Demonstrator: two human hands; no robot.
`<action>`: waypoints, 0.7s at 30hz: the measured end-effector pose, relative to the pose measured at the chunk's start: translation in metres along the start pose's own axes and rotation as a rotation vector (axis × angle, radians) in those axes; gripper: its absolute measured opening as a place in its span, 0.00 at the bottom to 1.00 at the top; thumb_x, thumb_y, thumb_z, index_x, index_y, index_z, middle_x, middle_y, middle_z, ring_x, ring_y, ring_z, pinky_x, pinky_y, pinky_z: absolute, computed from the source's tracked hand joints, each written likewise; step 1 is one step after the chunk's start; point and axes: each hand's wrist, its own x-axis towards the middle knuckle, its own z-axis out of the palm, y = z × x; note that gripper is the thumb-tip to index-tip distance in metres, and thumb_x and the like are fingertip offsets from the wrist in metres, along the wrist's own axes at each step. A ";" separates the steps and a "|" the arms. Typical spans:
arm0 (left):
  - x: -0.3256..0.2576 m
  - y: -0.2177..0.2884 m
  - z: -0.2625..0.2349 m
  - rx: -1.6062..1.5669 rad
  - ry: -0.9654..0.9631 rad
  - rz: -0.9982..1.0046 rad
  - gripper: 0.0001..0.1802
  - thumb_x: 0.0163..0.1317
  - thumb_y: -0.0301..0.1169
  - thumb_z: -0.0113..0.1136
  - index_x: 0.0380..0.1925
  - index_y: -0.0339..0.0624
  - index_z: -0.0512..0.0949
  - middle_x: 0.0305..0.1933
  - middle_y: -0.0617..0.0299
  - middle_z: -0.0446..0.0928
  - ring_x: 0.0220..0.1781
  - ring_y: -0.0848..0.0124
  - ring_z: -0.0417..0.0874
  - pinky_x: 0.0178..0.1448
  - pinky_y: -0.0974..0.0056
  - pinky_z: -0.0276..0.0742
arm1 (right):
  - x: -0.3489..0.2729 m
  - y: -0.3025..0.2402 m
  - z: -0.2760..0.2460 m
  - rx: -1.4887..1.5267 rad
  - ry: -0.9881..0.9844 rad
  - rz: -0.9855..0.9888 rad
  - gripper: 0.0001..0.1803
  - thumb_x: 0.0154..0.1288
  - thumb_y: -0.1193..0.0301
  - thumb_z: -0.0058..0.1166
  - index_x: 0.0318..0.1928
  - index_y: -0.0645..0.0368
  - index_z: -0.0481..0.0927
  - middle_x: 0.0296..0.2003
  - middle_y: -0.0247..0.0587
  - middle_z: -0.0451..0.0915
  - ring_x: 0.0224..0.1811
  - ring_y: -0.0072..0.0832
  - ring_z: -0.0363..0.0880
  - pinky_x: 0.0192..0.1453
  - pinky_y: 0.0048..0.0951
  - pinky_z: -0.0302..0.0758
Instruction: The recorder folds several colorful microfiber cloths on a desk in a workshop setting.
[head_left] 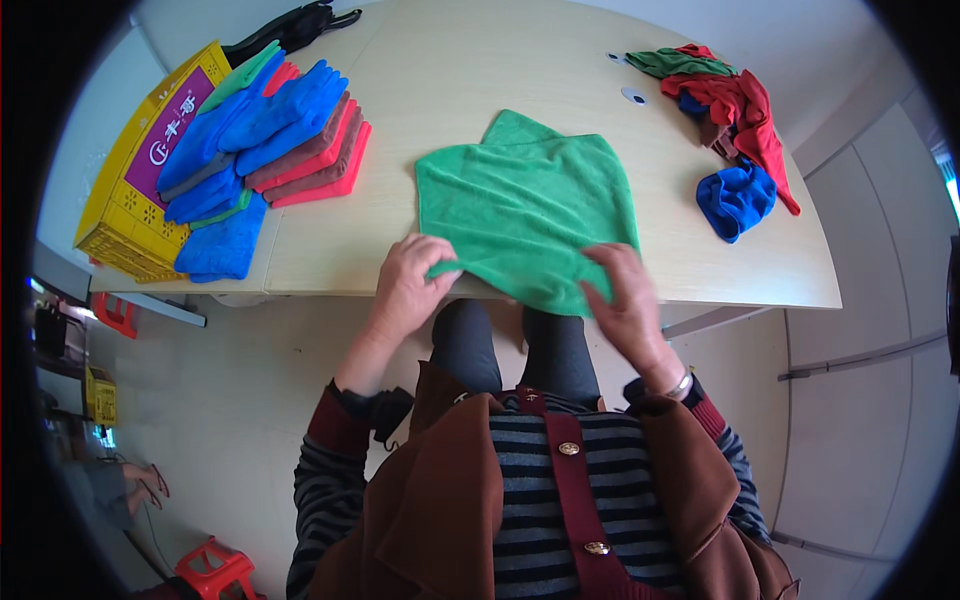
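Observation:
A green towel (pixel 530 200) lies spread on the table in front of me, with one corner folded askew at its far edge. My left hand (pixel 408 280) pinches its near left corner between thumb and fingers, at the table's front edge. The near edge of the cloth sags a little over that edge, above my knees. At the near right side of the towel is my right hand (pixel 628 302), slightly blurred, its thumb and fingers apart. Whether its fingertips touch the cloth is hard to make out.
Folded blue towels (pixel 225 150) and a stack of red and brown towels (pixel 320 160) stand at the left, against a yellow crate (pixel 110 200). Crumpled red cloths (pixel 745 110) and a blue cloth (pixel 737 198) lie at the right. A black bag (pixel 290 28) sits at the back left.

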 end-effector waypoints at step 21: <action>0.014 -0.029 0.036 0.346 0.196 -0.084 0.14 0.53 0.33 0.68 0.25 0.36 0.72 0.23 0.53 0.76 0.24 0.55 0.76 0.30 0.58 0.70 | 0.131 0.112 -0.094 1.297 0.455 0.585 0.12 0.69 0.66 0.50 0.44 0.61 0.78 0.39 0.43 0.82 0.43 0.34 0.81 0.52 0.36 0.77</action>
